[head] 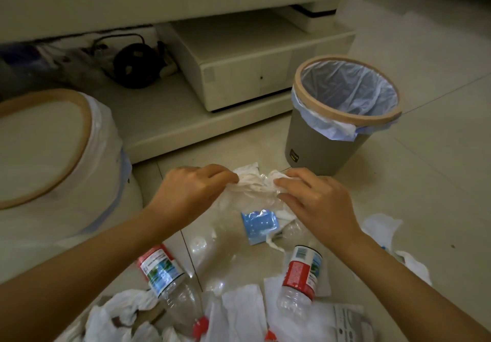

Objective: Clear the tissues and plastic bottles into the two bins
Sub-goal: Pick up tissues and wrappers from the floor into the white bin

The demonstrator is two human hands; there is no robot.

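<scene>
Left bin (87, 139) sits at the far left, white liner, close to the left forearm. Grey bin (318, 145) stands back right, blue-white liner, nothing visible inside from this angle.

Left hand (186, 193) pinches one end of a crumpled tissue (255, 185), thumb and fingers curled on it. Right hand (316, 201) pinches the other end, thumb and forefinger closed on the paper, remaining fingers loosely spread. The tissue is just off the floor, between the two bins and in front of the grey one.

Under it lies a clear bottle with a blue label (259, 226). I think a tail of tissue drapes on it, but the light is poor.

Step advice: ball the tissue into one hand first so no tail drags the bottle along. Lift straight up, then carry to one bin and keep that bin for tissues only.

Still on the floor in front: left bottle (164, 275) and right bottle (300, 275), both red-labelled, plus flat tissues (244, 312) between them and more tissues at right (382, 230). Most of the task remains.
</scene>
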